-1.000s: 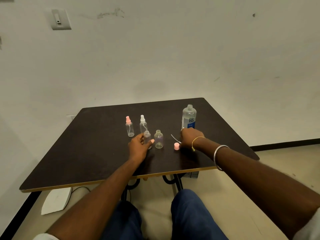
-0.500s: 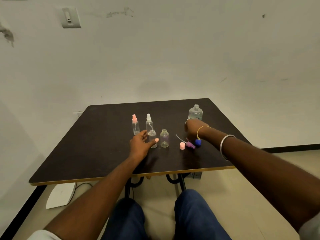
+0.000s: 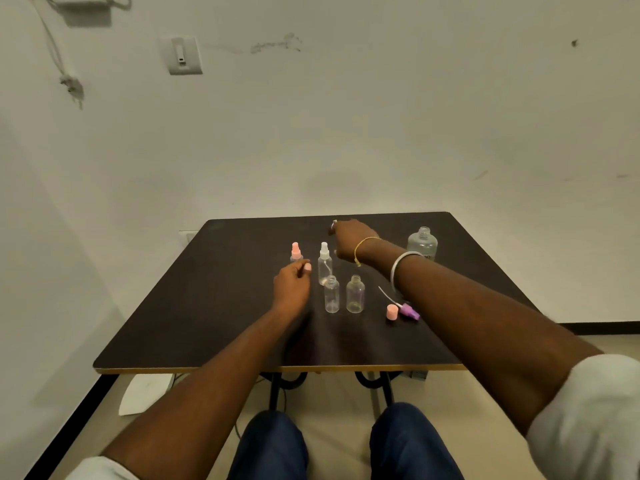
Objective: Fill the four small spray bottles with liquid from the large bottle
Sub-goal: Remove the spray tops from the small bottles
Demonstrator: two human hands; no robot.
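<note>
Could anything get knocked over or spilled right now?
Maybe. The right hand reaches over the white-topped spray bottle, so the forearm could tip the two open small bottles below it. The large bottle stands uncapped beside that arm; a bump might spill its liquid. The loose pink cap and purple sprayer lie close under the arm and could get swept away.

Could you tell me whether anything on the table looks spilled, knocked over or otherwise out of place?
No spill shows and every bottle stands upright. The only loose item is a purple spray head lying on its side by a pink cap, right of the two open small bottles.
</note>
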